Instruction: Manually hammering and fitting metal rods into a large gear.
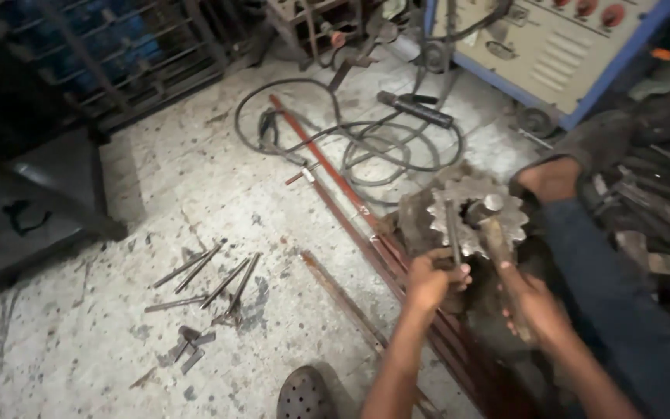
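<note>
My left hand (431,279) grips a thin steel rod (452,229) and holds it upright against a large toothed steel gear (474,213) that lies on the floor. My right hand (535,304) is closed around the wooden handle of a hammer (492,225). The hammer's metal head sits over the gear, just right of the rod's top. My leg in blue trousers (622,302) stretches along the right side, with a bare foot (550,178) beside the gear.
Long rust-red steel bars (335,178) run diagonally across the concrete floor. Several short steel rods (211,279) lie scattered at the left. Black cables (366,140) coil behind the gear. A blue-and-cream welding machine (552,46) stands at the back right. A dark sandal (305,394) shows at the bottom.
</note>
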